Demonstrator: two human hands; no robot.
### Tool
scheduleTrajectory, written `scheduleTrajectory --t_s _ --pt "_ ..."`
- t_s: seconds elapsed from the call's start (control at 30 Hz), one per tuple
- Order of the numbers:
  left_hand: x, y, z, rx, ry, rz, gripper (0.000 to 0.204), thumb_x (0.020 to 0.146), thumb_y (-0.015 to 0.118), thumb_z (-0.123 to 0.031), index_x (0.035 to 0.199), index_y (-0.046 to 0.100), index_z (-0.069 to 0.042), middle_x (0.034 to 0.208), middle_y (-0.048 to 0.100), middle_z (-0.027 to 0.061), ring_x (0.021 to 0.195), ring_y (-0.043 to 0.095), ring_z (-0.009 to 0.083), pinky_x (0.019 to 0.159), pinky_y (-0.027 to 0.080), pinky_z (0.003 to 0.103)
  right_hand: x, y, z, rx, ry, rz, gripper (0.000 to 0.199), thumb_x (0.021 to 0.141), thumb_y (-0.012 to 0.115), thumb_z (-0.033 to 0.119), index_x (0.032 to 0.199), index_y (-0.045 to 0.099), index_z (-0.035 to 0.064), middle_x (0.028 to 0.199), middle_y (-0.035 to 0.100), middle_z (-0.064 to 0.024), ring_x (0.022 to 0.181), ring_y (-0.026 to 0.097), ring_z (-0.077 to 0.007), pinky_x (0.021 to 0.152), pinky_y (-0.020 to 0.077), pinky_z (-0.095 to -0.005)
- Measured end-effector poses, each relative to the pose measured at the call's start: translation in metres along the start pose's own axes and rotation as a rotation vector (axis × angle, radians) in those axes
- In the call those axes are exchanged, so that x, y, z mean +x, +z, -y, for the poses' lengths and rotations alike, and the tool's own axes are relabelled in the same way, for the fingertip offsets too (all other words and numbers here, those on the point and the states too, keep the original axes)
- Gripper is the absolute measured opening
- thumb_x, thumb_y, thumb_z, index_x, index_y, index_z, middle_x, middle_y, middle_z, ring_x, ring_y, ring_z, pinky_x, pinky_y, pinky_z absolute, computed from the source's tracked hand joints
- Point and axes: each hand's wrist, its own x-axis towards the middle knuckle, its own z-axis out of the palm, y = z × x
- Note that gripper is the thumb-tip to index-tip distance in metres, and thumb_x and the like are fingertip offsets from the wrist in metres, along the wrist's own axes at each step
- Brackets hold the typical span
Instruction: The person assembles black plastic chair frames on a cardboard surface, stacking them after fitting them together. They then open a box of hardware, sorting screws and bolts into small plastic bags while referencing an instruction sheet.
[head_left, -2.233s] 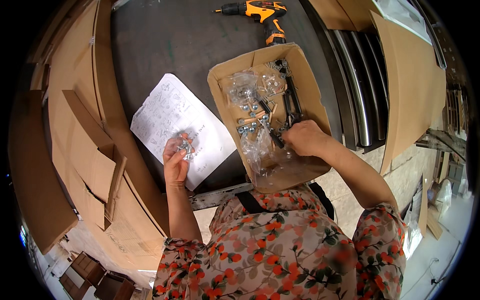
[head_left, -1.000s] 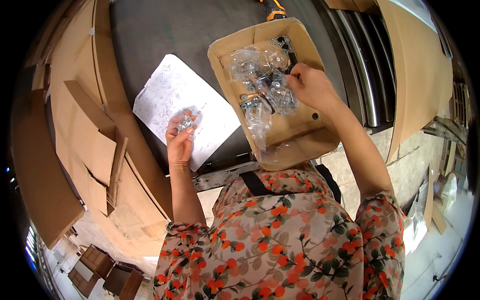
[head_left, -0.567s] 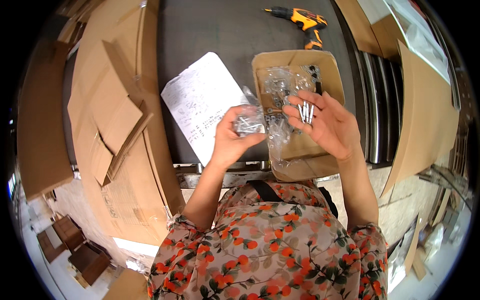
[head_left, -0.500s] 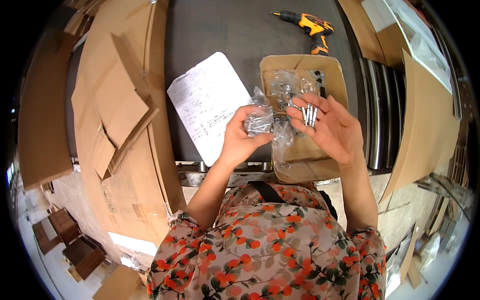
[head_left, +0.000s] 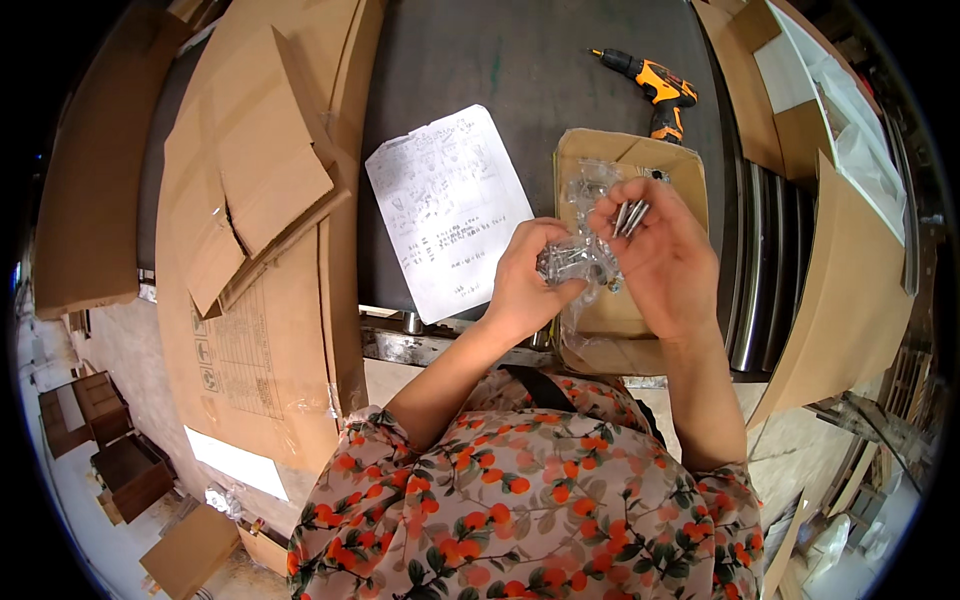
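My left hand [head_left: 525, 285] is closed round a clear plastic bag [head_left: 568, 258] of small metal pins, fingers behind it and thumb along the near side. My right hand [head_left: 668, 260] is palm up with its fingers curled over several loose metal pins [head_left: 630, 217]. Both hands hover over a shallow cardboard tray [head_left: 612, 340], the bag close to the right hand's fingers. Inside the tray lie more clear bags [head_left: 592, 178] of hardware, partly hidden by my hands.
Left of the tray lies a white sheet [head_left: 450, 200] with handwriting. A yellow and black cordless drill [head_left: 662, 88] rests beyond the tray on the dark belt [head_left: 530, 60]. Large cardboard boxes [head_left: 285, 370] stand at left; metal rollers [head_left: 765, 260] and an upright cardboard panel [head_left: 840, 290] are at right.
My left hand has brought the bag rightward, nearer my right hand. The right hand's fingers have curled in more round the pins. The whole view has shifted slightly.
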Motion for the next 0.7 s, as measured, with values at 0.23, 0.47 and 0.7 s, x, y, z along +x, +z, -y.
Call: scheduleTrajectory --t_s 0.23,0.47,0.7 --pt "0.004 -0.006 0.000 0.122 0.048 -0.050 0.045 0.058 0.072 0.000 0.097 0.051 -0.004 0.108 0.050 0.0146 0.097 0.053 0.0330 0.081 0.045 0.036 -0.016 -0.006 -0.015 -0.284 0.099 -0.118 0.020 0.095 0.046 0.020 0.092 0.054 0.0021 0.086 0.053 -0.0053 0.079 0.051 -0.0157 0.074 0.0425 -0.0304" --pt "0.002 0.011 0.001 -0.055 -0.014 -0.017 0.042 0.063 0.069 0.003 0.099 0.050 -0.004 0.111 0.047 0.0163 0.100 0.052 0.0355 0.078 0.047 0.038 -0.001 0.038 -0.002 0.073 0.179 0.135 0.015 0.094 0.045 0.017 0.093 0.052 0.0030 0.090 0.054 -0.0062 0.080 0.051 -0.0164 0.073 0.0429 -0.0319" --pt "-0.002 0.004 0.008 0.094 0.078 0.045 0.071 0.060 0.071 0.001 0.125 0.045 -0.009 0.120 0.042 0.0156 0.104 0.052 0.0332 0.083 0.047 0.039 0.030 -0.002 -0.024 0.227 0.283 -0.020 0.016 0.088 0.054 0.017 0.090 0.052 0.0013 0.086 0.053 -0.0062 0.078 0.049 -0.0155 0.071 0.0432 -0.0341"
